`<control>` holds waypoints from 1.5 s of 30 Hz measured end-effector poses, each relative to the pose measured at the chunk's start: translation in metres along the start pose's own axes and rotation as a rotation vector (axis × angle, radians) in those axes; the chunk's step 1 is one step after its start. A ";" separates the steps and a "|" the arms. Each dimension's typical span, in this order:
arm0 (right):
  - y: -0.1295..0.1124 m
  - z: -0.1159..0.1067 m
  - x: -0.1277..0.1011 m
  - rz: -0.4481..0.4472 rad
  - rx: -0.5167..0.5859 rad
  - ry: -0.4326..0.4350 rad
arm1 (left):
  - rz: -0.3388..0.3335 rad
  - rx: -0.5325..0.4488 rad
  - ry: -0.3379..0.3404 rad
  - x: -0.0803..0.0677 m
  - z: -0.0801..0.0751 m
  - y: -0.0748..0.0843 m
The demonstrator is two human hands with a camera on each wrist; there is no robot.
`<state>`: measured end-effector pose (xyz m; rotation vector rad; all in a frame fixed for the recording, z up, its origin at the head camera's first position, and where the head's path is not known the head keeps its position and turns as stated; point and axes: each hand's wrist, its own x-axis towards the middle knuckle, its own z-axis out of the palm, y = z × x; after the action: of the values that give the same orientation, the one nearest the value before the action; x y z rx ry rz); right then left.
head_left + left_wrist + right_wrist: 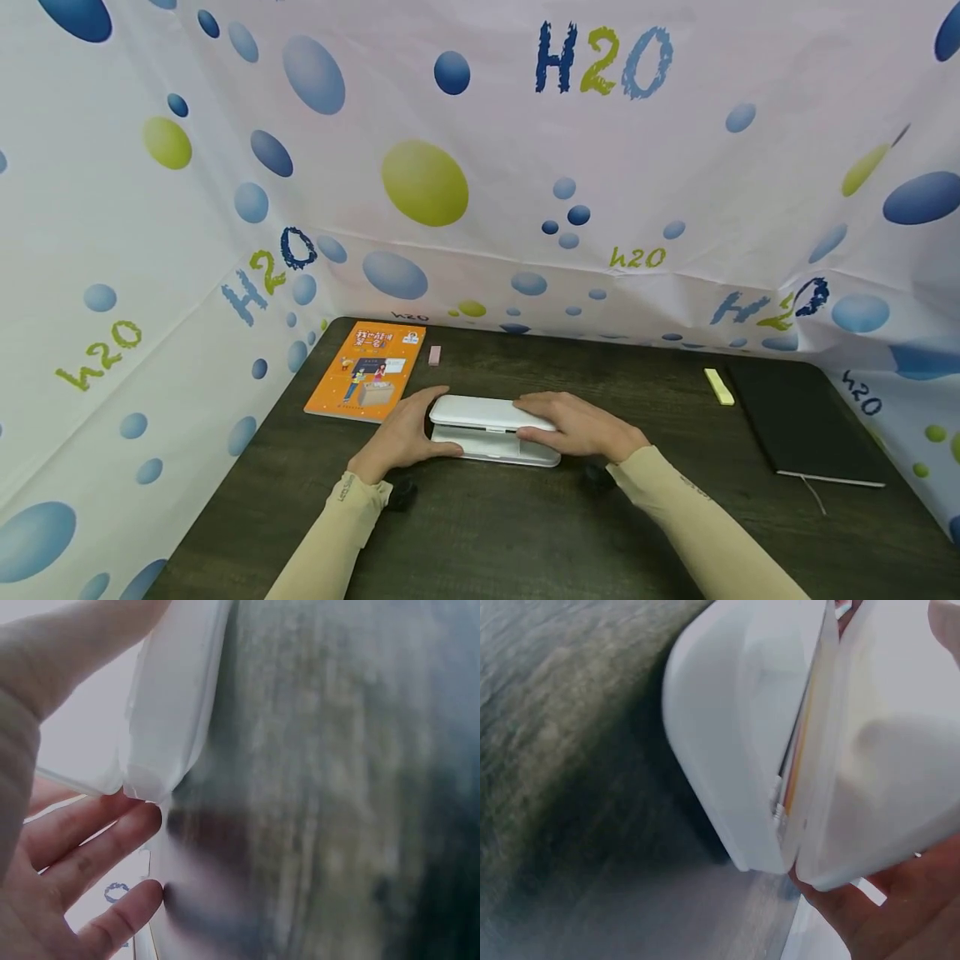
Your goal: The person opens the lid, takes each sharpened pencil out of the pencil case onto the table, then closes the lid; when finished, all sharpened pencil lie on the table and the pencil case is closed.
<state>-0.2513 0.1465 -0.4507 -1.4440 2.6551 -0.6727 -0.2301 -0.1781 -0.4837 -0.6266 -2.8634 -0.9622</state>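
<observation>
A white pencil case (471, 410) lies on the dark table in front of the person, its lid partly raised along the front. My left hand (403, 432) grips the left end, thumb at the front of the base and fingers round behind. At the right end my right hand (581, 423) holds the lid, with the thumb by its front edge and the fingers over the top and back. Through the gap in the right wrist view, several slim pens or pencils (793, 769) show inside the case, along the hinge side.
Behind my left hand lies an orange book (367, 367), with a small pink block (435, 356) beside it. Over on the right are a yellow stick-like piece (718, 387) and a black notebook (810, 421) with a ribbon. Printed white sheeting (495, 108) surrounds the table.
</observation>
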 end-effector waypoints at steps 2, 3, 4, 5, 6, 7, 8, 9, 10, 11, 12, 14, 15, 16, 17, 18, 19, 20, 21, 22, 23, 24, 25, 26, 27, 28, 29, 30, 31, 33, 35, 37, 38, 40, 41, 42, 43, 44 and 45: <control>0.002 -0.001 -0.002 -0.009 0.025 0.006 | 0.001 -0.007 -0.002 -0.001 0.000 0.000; 0.003 -0.003 -0.003 -0.007 0.038 0.003 | 0.001 -0.011 -0.003 -0.001 0.000 0.000; 0.003 -0.004 -0.005 -0.005 0.053 0.001 | 0.002 -0.015 -0.004 -0.002 0.000 0.000; 0.004 -0.005 -0.007 0.000 0.067 -0.001 | 0.002 -0.020 -0.006 -0.002 0.000 0.000; 0.004 -0.007 -0.009 0.007 0.082 -0.005 | 0.001 -0.023 -0.008 -0.003 0.000 0.000; 0.004 -0.008 -0.011 0.010 0.094 -0.004 | 0.001 -0.026 -0.010 -0.003 0.001 0.000; 0.003 -0.011 -0.014 0.012 0.106 -0.002 | 0.002 -0.025 -0.011 -0.003 0.001 0.000; 0.003 -0.013 -0.016 0.015 0.117 0.002 | 0.002 -0.026 -0.012 -0.003 0.000 0.000; 0.003 -0.014 -0.018 0.013 0.125 0.008 | 0.001 -0.026 -0.013 -0.003 0.000 0.000; 0.004 -0.017 -0.020 0.010 0.136 0.015 | 0.000 -0.025 -0.015 -0.003 0.000 0.000; 0.004 -0.019 -0.022 0.006 0.145 0.027 | -0.003 -0.026 -0.019 -0.003 -0.001 0.001; 0.005 -0.023 -0.026 -0.002 0.168 0.062 | -0.012 -0.026 -0.026 -0.002 -0.001 0.002; 0.006 -0.024 -0.027 -0.009 0.176 0.085 | -0.018 -0.030 -0.030 -0.002 -0.001 0.002; 0.007 -0.026 -0.027 -0.022 0.182 0.116 | -0.026 -0.031 -0.031 -0.002 -0.002 0.003; 0.007 -0.027 -0.027 -0.031 0.186 0.151 | -0.029 -0.038 -0.033 -0.002 -0.001 0.003; 0.008 -0.027 -0.027 -0.044 0.184 0.189 | -0.035 -0.039 -0.032 -0.002 -0.001 0.003; 0.010 -0.028 -0.026 -0.055 0.178 0.227 | -0.036 -0.041 -0.029 -0.001 -0.002 0.003; 0.011 -0.028 -0.025 -0.067 0.169 0.263 | -0.038 -0.045 -0.028 -0.001 -0.002 0.003; 0.013 -0.027 -0.024 -0.079 0.155 0.300 | -0.039 -0.052 -0.026 -0.001 -0.002 0.003; 0.014 -0.027 -0.023 -0.086 0.138 0.335 | -0.039 -0.057 -0.026 0.000 -0.002 0.003; 0.015 -0.026 -0.022 -0.090 0.127 0.363 | -0.038 -0.063 -0.027 0.000 -0.002 0.003; 0.017 -0.025 -0.021 -0.094 0.112 0.388 | -0.043 -0.062 -0.029 -0.001 -0.002 0.004; 0.019 -0.024 -0.020 -0.095 0.100 0.410 | -0.047 -0.066 -0.032 -0.001 -0.002 0.004; 0.021 -0.023 -0.019 -0.098 0.090 0.432 | -0.050 -0.067 -0.034 -0.001 -0.002 0.004; 0.022 -0.022 -0.018 -0.098 0.085 0.451 | -0.052 -0.067 -0.035 -0.001 -0.002 0.004; 0.024 -0.021 -0.017 -0.096 0.082 0.466 | -0.049 -0.068 -0.034 -0.002 -0.002 0.005; 0.026 -0.021 -0.015 -0.092 0.081 0.478 | -0.046 -0.067 -0.032 -0.002 -0.001 0.005; 0.027 -0.020 -0.014 -0.086 0.078 0.488 | -0.044 -0.067 -0.030 -0.003 -0.001 0.005; 0.030 -0.021 -0.013 -0.079 0.074 0.499 | -0.032 -0.066 -0.023 -0.002 -0.001 0.005; 0.034 -0.023 -0.011 -0.062 0.067 0.514 | -0.014 -0.072 -0.015 -0.001 0.000 0.006; 0.038 -0.023 -0.010 -0.046 0.069 0.525 | -0.003 -0.078 -0.009 -0.002 0.001 0.007; 0.042 -0.021 -0.008 -0.030 0.076 0.541 | -0.005 -0.081 -0.011 -0.003 0.002 0.007; 0.044 -0.020 -0.008 -0.020 0.079 0.553 | -0.009 -0.083 -0.013 -0.004 0.002 0.006; 0.049 -0.016 -0.006 0.004 0.088 0.589 | -0.011 -0.087 -0.015 -0.005 0.002 0.006; 0.051 -0.014 -0.005 0.015 0.089 0.610 | -0.017 -0.088 -0.020 -0.005 0.002 0.006; 0.053 -0.012 -0.004 0.025 0.087 0.630 | -0.016 -0.085 -0.022 -0.006 0.002 0.005; 0.055 -0.010 -0.003 0.037 0.085 0.646 | -0.016 -0.085 -0.022 -0.006 0.001 0.005; 0.057 -0.008 -0.002 0.047 0.083 0.658 | -0.015 -0.084 -0.020 -0.005 0.001 0.005; 0.058 -0.007 -0.001 0.056 0.082 0.667 | -0.015 -0.080 -0.018 -0.005 0.001 0.004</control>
<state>-0.2987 0.1770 -0.4674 -1.2803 3.0511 -1.4547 -0.2239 -0.1762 -0.4826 -0.6243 -2.8610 -1.0841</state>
